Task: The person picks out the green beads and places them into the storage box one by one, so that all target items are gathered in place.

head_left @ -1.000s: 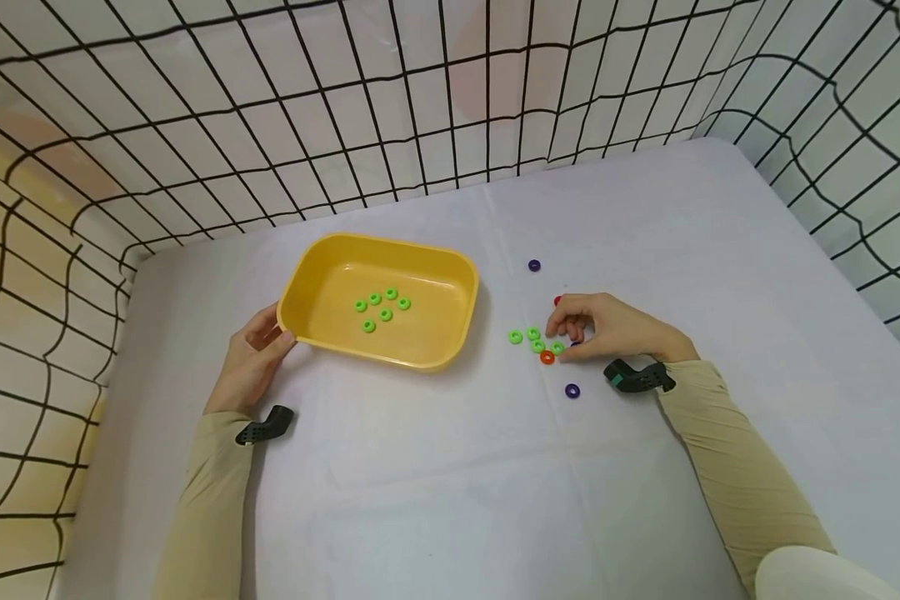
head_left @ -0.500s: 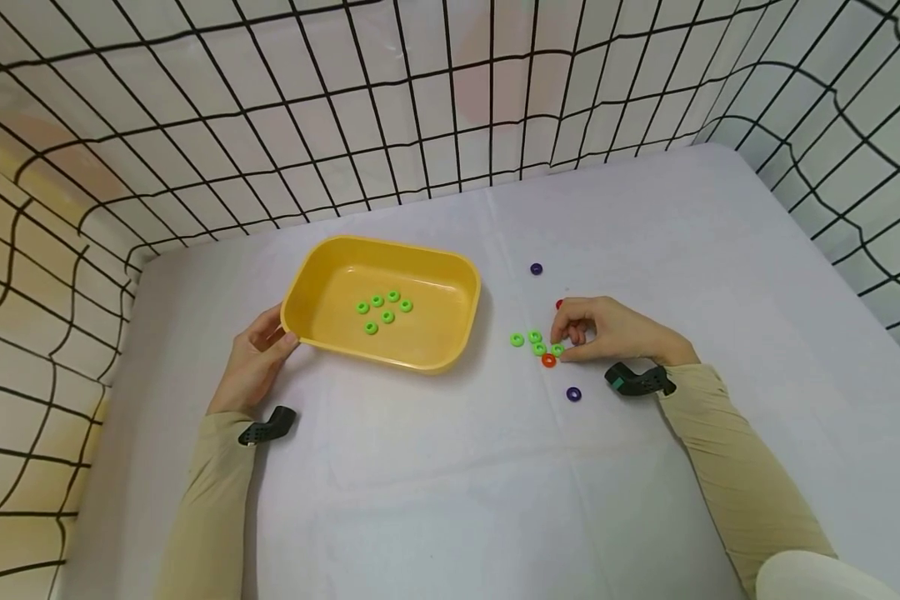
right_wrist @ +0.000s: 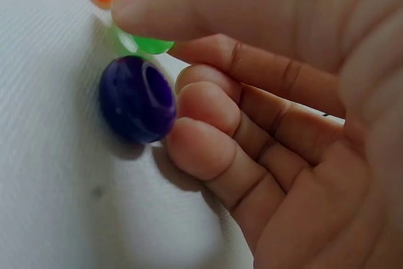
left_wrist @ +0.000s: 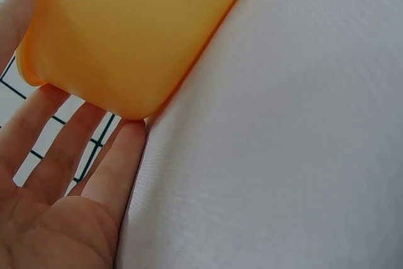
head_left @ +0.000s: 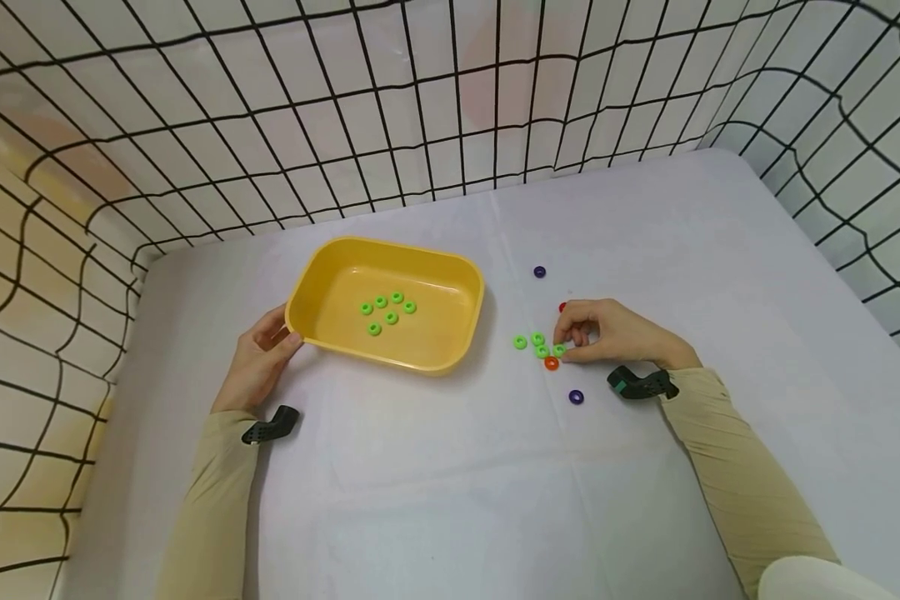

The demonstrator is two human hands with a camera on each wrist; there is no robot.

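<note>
My left hand (head_left: 258, 360) holds the left corner of a yellow plastic tray (head_left: 375, 358). In the left wrist view its thumb lies at the rim and its fingertips press the tray's outer wall (left_wrist: 119, 80). Several green ring beads (head_left: 392, 317) lie inside the tray. To its right, my right hand (head_left: 617, 332) pinches a green ring bead (head_left: 559, 351) between thumb and index finger, close over the cloth. A purple ring bead (right_wrist: 129, 102) stands tilted right at the other curled fingertips in the right wrist view; the hand hides it from the head view.
More green ring beads (head_left: 520, 342) and an orange one (head_left: 551, 363) lie beside the right hand. Purple beads sit behind it and nearer me, one purple bead (head_left: 576, 397) in front. A red bead (head_left: 563, 307) is partly covered. Black wire mesh (head_left: 435, 125) borders the white-clothed table (head_left: 420, 500).
The right thumb and index finger have drawn together on the green bead, and the purple bead under the hand has gone out of the head view. The left hand keeps its hold on the tray.
</note>
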